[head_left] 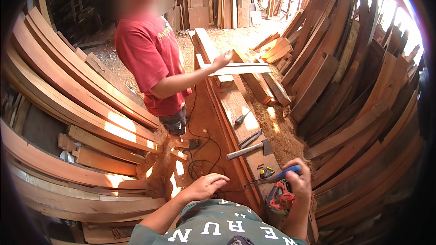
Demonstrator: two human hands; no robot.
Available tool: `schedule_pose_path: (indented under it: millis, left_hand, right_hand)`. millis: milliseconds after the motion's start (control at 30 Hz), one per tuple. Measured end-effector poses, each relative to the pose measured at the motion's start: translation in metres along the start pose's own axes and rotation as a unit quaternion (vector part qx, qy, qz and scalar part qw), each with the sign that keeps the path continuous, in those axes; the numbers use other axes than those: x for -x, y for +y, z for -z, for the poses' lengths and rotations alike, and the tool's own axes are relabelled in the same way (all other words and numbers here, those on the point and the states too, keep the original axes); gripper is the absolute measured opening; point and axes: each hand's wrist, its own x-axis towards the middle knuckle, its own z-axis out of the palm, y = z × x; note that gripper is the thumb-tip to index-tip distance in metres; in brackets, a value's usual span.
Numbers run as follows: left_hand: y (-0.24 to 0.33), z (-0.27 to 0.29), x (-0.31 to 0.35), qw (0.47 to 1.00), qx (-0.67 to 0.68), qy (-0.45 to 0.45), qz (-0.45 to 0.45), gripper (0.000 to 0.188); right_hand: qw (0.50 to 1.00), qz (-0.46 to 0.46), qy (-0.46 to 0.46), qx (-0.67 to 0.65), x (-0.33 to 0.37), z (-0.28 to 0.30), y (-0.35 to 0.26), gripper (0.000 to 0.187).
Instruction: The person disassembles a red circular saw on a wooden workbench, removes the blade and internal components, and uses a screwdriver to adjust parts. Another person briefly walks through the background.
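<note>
Over the near end of the wooden bench [243, 101], my right hand [299, 184] is closed around the blue handle of a tool [275, 176]. Its slim metal end points left; its exact kind is unclear. A red power tool [280, 198] lies just below that hand, partly covered by it. My left hand [206, 187] is held out in front of my body with fingers stretched and nothing in them. Beyond the blue-handled tool lie a yellow and black tape measure [267, 172], a hatchet [247, 150], dark pliers [250, 138] and a screwdriver [241, 118].
A person in a red shirt [147, 49] stands across to the left, with a hand over a pale strip [243, 69] lying across the bench. Long boards [91, 95] are stacked at left, and more timber [336, 77] leans at right. A cable [204, 145] snakes across the floor.
</note>
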Motion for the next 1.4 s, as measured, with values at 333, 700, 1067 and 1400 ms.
schedule_pose_path:
  millis: [333,700,1067,1400]
  left_hand:
    - [0.026,-0.058,-0.013,0.974,0.208,-0.078,0.053,0.033]
    - [-0.027,-0.022,-0.031,0.949,-0.259,-0.179,0.016,0.032]
    - [0.004,-0.093,-0.106,0.940,-0.209,-0.249,-0.105,0.035]
    - [0.035,-0.206,-0.153,0.913,-0.200,-0.281,-0.217,0.058]
  right_hand:
    - [0.977,-0.096,-0.003,-0.192,0.012,-0.067,0.046,0.024]
    - [0.933,0.047,0.357,0.012,0.082,0.039,0.004,0.023]
    - [0.830,0.067,0.538,0.131,0.179,0.102,-0.002,0.037]
    - [0.833,-0.053,0.516,0.195,0.218,0.116,0.088,0.035]
